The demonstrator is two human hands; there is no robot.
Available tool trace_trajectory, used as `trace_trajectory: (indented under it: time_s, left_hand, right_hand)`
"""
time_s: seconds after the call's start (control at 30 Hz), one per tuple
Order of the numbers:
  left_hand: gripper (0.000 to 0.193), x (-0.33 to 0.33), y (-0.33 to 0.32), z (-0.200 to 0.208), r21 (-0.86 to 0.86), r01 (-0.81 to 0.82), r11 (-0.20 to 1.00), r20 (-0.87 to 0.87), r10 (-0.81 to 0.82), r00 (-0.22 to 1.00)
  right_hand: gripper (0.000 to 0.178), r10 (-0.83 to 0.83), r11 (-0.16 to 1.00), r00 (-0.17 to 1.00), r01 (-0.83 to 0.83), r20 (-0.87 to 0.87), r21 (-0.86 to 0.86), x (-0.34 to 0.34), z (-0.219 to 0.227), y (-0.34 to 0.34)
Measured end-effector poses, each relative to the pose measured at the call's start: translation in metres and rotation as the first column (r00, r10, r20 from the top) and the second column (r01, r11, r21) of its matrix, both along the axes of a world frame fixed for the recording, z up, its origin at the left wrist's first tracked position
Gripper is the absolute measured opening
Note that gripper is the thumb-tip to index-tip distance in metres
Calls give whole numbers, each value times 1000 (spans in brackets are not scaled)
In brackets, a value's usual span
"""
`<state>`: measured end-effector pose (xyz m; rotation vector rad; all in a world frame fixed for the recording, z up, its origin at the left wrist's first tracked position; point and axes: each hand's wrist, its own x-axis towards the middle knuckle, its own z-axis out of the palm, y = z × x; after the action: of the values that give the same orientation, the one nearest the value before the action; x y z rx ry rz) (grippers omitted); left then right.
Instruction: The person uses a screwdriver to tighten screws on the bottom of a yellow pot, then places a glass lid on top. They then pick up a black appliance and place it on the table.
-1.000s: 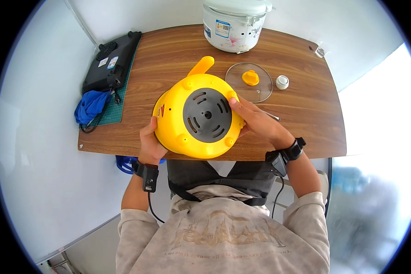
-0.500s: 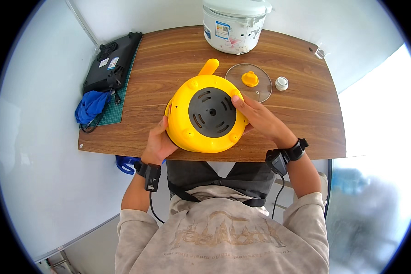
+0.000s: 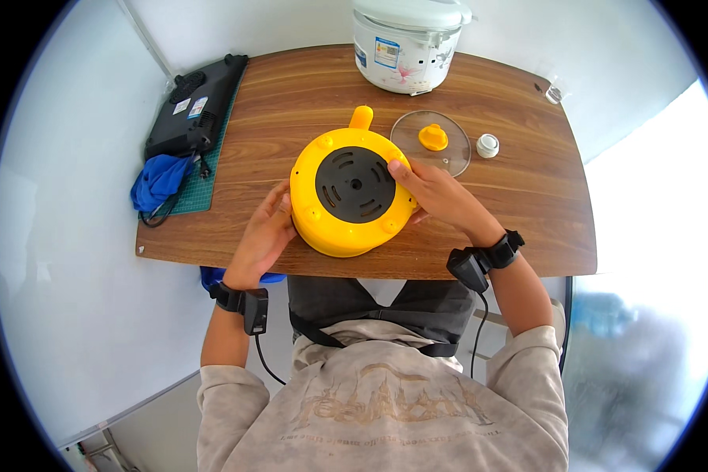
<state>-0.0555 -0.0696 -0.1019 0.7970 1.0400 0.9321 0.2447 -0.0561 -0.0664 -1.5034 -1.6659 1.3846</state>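
Observation:
A yellow electric pot (image 3: 334,236) is tipped so that its underside faces me, showing a black slotted base plate (image 3: 346,200) and small feet. Its handle (image 3: 361,118) points away toward the back of the table. My left hand (image 3: 265,236) is closed along the pot's left side, the fingers partly hidden behind it. With the thumb on the underside near the base plate, my right hand (image 3: 440,197) grips the right side; its other fingers go behind the pot. Just beyond that hand lies a glass lid (image 3: 456,145) with a yellow knob (image 3: 433,138).
A small white round object (image 3: 488,145) sits right of the lid. A white rice cooker (image 3: 407,59) stands at the back. On the left, a black appliance (image 3: 185,110) and a blue cloth (image 3: 160,182) rest on a green mat (image 3: 197,200). A clear cup (image 3: 554,93) is far right.
The pot has turned a little in my hands and shifted slightly left, its handle now more upright in view. My left hand has moved a bit up along its side.

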Motion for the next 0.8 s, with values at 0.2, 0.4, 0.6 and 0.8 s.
trace_trajectory:
  time_s: [0.2,0.4,0.6,0.8]
  left_hand:
    - [44,-2,-6,0,128,108,986,-307,-65,950]
    - [38,-17,-3,-19,288,268,919,-639,-24,769]
    - [37,-19,-4,-7,196,272,942,-655,-81,751]
    - [40,-22,-2,5,166,343,924,-643,-162,748]
  right_hand:
    - [69,5,1000,997,-7,72,31,-3,2,5]
    - [64,36,996,991,-46,131,71,-9,6,9]
    - [63,17,998,980,-28,198,53,-13,9,10]
    - [59,21,997,978,-35,210,62,-17,15,10]
